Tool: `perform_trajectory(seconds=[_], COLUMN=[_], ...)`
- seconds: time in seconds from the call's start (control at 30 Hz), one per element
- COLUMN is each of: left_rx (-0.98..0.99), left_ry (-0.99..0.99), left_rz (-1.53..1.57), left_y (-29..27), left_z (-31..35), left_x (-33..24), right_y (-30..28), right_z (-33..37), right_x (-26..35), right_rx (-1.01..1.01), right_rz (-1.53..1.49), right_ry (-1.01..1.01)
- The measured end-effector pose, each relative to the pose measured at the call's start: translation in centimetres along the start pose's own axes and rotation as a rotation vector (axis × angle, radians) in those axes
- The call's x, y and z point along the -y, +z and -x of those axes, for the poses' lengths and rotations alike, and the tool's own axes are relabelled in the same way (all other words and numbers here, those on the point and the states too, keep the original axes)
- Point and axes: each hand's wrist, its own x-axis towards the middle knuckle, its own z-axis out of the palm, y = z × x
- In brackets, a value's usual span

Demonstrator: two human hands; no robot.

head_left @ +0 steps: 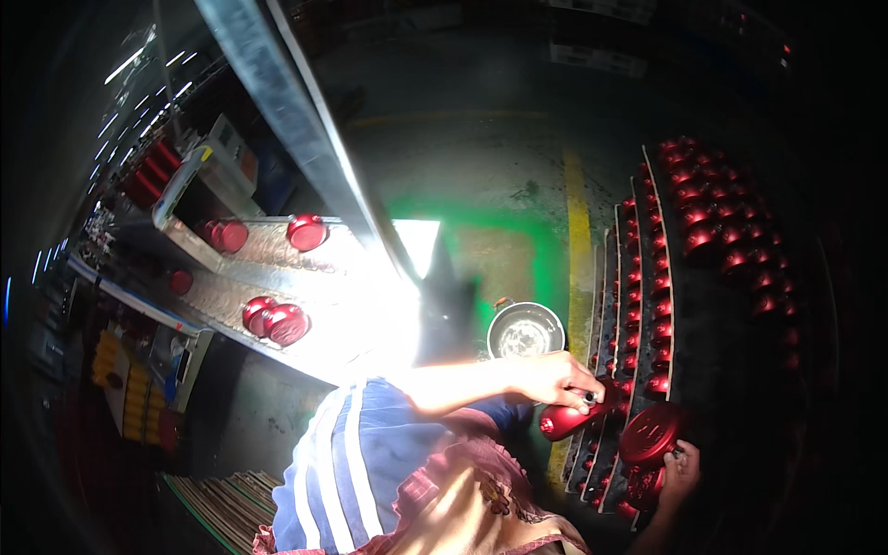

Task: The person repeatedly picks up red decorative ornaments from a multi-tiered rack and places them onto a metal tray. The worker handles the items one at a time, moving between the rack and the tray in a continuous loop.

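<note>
My left hand (561, 377) reaches across to the right, its fingers closed on the small metal neck of a shiny red rounded container (561, 423). Lower right, my right hand (680, 474) grips a second red container (653, 433) near its small neck; this one turns a round, flat end with raised marks upward. Just under it is another red container (645, 485), partly covered by my right hand; whether the hand touches it I cannot tell. Both hands are beside a stack of trays (612, 305) filled with red containers of the same sort.
On the left, a brightly lit conveyor (324, 268) carries several red containers (285, 324). A slanting metal post (305, 111) rises beside it. A metal pan (525, 331) is near my left wrist. More red containers (712, 203) fill the right. Stacked boards (222, 504) lie lower left.
</note>
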Motion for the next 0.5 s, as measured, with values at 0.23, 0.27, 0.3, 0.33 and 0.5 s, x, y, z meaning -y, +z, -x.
perform_trajectory(seconds=[0.23, 0.27, 0.3, 0.33, 0.5], left_rx=[-0.249, -0.313, -0.374, -0.460, -0.845], left_ry=[-0.500, -0.570, -0.638, -0.645, -0.711], left_rz=[-0.250, -0.256, -0.260, -0.206, -0.146], left_y=[1.9, 2.2, 2.4, 2.2, -0.5], left_z=[24.8, 27.8, 30.6, 33.3, 46.6], left_x=[-8.8, -9.8, -10.6, -11.5, -16.2], right_y=[14.5, 16.7, 18.6, 20.5, 31.1], right_z=[9.1, 10.1, 11.6, 13.1, 17.6], right_x=[3.3, 4.2, 5.4, 6.8, 15.4], right_rx=[0.523, 0.567, 0.622, 0.668, 0.892], right_rz=[0.106, 0.201, 0.071, -0.018, 0.014], right_ry=[-0.185, -0.380, -0.271, -0.169, -0.129])
